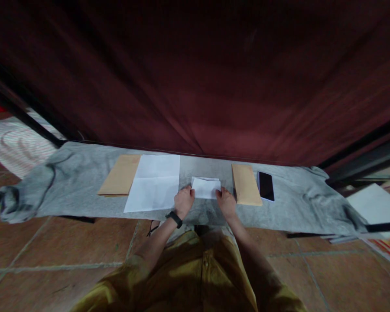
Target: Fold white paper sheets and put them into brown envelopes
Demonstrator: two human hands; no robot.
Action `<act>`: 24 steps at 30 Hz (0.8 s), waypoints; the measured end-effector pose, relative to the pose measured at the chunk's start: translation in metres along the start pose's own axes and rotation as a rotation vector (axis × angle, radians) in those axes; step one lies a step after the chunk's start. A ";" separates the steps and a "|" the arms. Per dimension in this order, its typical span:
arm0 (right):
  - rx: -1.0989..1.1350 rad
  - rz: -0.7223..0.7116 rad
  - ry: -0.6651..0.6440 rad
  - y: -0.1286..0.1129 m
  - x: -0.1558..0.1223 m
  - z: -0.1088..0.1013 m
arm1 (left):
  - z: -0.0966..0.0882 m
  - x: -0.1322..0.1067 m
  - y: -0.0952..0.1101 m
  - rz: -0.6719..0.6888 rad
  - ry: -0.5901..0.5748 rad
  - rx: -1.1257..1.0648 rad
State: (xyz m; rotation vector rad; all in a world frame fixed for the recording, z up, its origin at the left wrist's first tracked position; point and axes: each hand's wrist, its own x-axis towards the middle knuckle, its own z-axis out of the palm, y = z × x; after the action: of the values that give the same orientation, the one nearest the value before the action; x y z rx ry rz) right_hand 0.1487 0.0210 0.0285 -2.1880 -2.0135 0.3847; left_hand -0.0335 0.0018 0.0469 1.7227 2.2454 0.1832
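mustard shirt (182, 286) spreads below my grip. my forearms reach forward, angling inward, fingers curled, as my left hand (183, 201) and right hand (226, 203) hold opposite ends of a folded white paper (206, 189) between them. left of my grip lies a creased sheet (156, 184); just right, brown envelopes (247, 185).

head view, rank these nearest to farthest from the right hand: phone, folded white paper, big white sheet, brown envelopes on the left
From the right hand:
1. Folded white paper: in its grip, to its left.
2. Phone: off to the right.
3. Big white sheet: to the left.
4. Brown envelopes: farther left still.
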 end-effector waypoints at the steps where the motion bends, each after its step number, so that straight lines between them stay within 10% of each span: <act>1: -0.008 0.011 -0.006 -0.001 0.000 0.000 | 0.000 0.000 0.001 -0.002 0.000 0.008; 24: -0.116 0.087 -0.034 -0.007 0.019 -0.002 | 0.004 0.018 0.003 -0.030 0.002 0.043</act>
State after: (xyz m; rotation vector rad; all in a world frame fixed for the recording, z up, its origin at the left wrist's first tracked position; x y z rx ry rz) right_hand 0.1441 0.0406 0.0302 -2.3594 -2.0107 0.3243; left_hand -0.0340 0.0193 0.0413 1.7093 2.2915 0.1311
